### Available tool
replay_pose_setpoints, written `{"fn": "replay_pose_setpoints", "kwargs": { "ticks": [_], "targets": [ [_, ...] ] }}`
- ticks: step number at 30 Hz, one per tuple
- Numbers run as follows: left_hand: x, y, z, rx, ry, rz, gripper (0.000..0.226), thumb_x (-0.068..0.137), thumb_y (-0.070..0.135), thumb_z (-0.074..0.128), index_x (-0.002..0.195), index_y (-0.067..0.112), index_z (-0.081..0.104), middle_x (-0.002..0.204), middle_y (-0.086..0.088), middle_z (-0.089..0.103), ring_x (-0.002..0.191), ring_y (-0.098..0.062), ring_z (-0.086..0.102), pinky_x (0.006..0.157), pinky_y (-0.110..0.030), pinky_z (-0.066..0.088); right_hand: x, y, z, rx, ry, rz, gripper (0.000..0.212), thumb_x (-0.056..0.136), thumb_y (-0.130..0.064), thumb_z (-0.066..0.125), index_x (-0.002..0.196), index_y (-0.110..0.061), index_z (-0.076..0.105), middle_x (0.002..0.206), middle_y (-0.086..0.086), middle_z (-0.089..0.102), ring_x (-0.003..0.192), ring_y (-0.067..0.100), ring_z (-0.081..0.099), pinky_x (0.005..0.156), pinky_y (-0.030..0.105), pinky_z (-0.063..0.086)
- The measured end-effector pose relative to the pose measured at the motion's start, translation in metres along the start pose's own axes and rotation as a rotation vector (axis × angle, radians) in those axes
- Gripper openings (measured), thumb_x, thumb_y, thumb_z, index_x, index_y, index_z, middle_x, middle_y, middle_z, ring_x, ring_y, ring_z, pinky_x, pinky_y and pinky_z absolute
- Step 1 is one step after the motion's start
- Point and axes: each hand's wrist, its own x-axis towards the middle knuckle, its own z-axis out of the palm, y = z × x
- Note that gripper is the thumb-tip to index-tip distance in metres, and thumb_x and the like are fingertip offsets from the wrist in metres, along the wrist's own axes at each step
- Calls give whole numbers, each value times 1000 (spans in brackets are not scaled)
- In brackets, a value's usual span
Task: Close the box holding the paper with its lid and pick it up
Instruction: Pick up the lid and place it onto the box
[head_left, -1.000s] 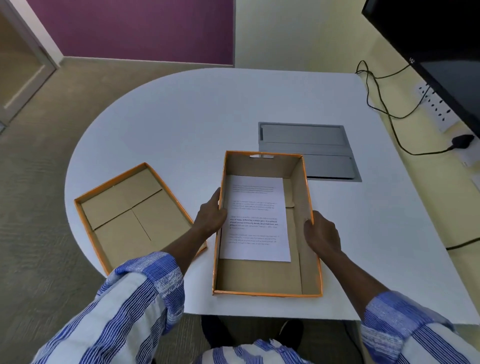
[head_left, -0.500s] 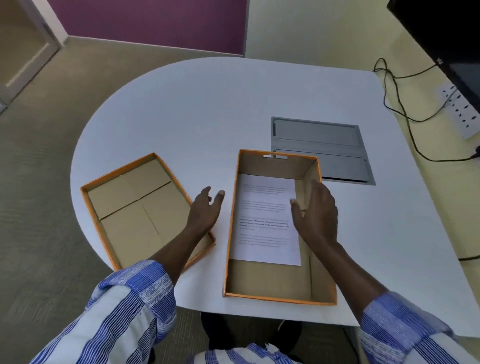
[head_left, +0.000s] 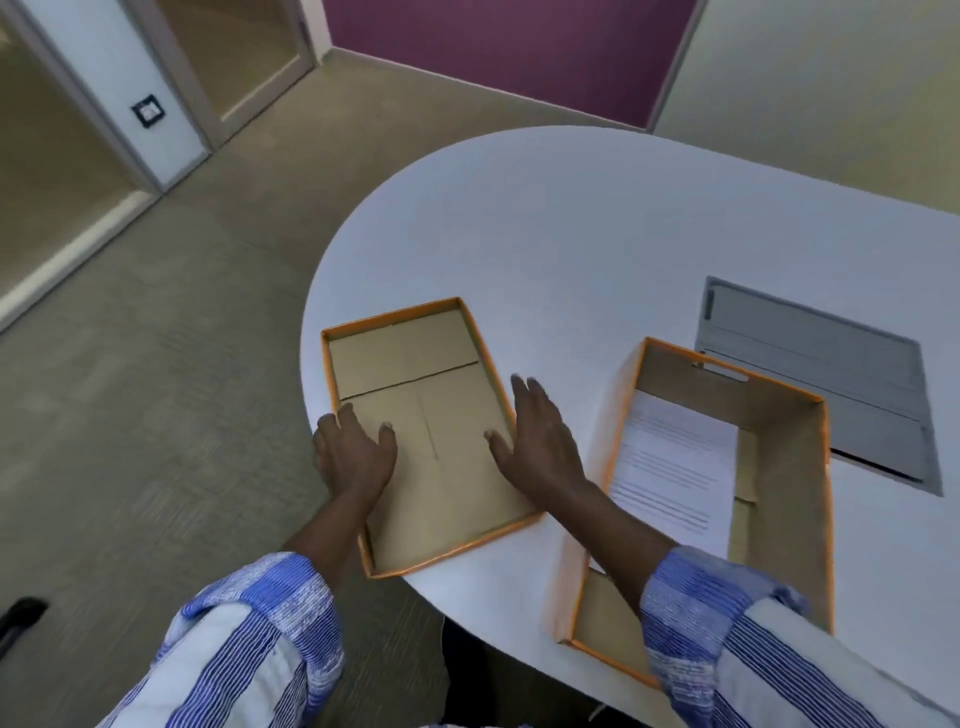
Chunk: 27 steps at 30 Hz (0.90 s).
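An orange-edged cardboard box (head_left: 779, 441) stands open on the white table (head_left: 597, 249) at the right, with a printed sheet of paper (head_left: 675, 462) lying flat inside. Its shallow lid (head_left: 410, 364) lies upside down to the left, near the table's rounded edge. My left hand (head_left: 353, 457) hovers at the lid's left rim with fingers spread. My right hand (head_left: 540, 441) is over the lid's right rim, fingers apart too. Neither hand grips anything. My right forearm crosses the box's near left corner.
A grey metal cable hatch (head_left: 815, 374) is set into the table behind the box. The table's curved edge runs just left of the lid, with carpeted floor (head_left: 156, 415) beyond. A purple wall and glass doors stand at the far side.
Both hands left the box's sides and moved left to the lid. The view swung left, so the box now sits at the right.
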Motion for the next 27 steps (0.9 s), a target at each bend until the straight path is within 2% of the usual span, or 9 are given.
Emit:
{"fn": "replay_pose_setpoints", "kwargs": {
  "ticks": [3, 6, 10, 12, 15, 17, 21, 24, 27],
  "targets": [
    [3, -21, -6, 0, -22, -129, 66, 88, 31, 66, 142, 4, 41, 144, -25, 41, 134, -42, 38, 108, -52, 33, 3, -1, 26, -15, -167, 129, 87, 93, -44, 56, 157, -15, 4, 166, 13, 4, 151, 31, 12, 116, 48, 29],
    [7, -37, -3, -106, -96, -227, 58, 89, 26, 66, 137, 0, 45, 140, -23, 47, 127, -41, 48, 100, -47, 43, 4, 6, 44, -30, -283, 210, 90, 92, -46, 57, 156, -12, 4, 165, 16, 3, 149, 36, 19, 114, 49, 32],
    [12, -50, 3, -145, -174, -273, 15, 86, 15, 58, 98, 5, 60, 104, -17, 66, 90, -35, 64, 78, -40, 55, 6, 14, 55, -104, -344, 230, 86, 91, -50, 57, 153, -8, 14, 163, 19, 8, 142, 40, 30, 108, 48, 38],
    [14, -51, 2, -139, -191, -263, 8, 81, 7, 53, 87, 4, 59, 90, -15, 65, 81, -34, 63, 68, -36, 50, 10, 10, 52, -134, -311, 209, 83, 90, -51, 57, 151, -8, 20, 161, 20, 14, 141, 40, 31, 108, 49, 38],
    [15, -43, -7, -244, -181, -232, 11, 81, 14, 58, 87, 5, 63, 82, -7, 64, 80, -32, 63, 63, -32, 45, 16, -13, 43, -105, -294, 129, 77, 91, -51, 56, 149, -8, 29, 160, 20, 21, 143, 38, 31, 111, 47, 35],
    [14, -30, -17, -356, -140, -236, 16, 82, 26, 61, 80, 10, 64, 77, -1, 63, 79, -28, 63, 63, -30, 42, 21, -39, 37, 7, -292, 61, 71, 92, -50, 56, 146, -8, 38, 153, 16, 38, 138, 32, 41, 107, 42, 38],
    [10, 6, -37, -585, -60, -272, 53, 87, 57, 55, 61, 11, 51, 64, -6, 58, 63, -27, 59, 58, -31, 42, 29, -97, 20, 193, -256, -53, 55, 91, -51, 57, 130, -12, 61, 124, 7, 67, 112, 20, 62, 90, 34, 49],
    [5, 39, -53, -771, -68, -330, 65, 94, 62, 39, 60, 10, 60, 58, -8, 63, 51, -26, 59, 55, -31, 45, 34, -127, 3, 253, -245, -63, 45, 91, -51, 55, 113, -14, 67, 101, 2, 72, 91, 16, 65, 71, 30, 49],
    [-2, 69, -62, -920, -97, -330, 66, 99, 57, 33, 64, 9, 60, 52, -8, 57, 45, -23, 53, 52, -31, 43, 40, -133, -14, 248, -179, -27, 27, 90, -42, 59, 101, -17, 62, 83, -2, 67, 75, 14, 63, 59, 28, 47]
  ]
}}
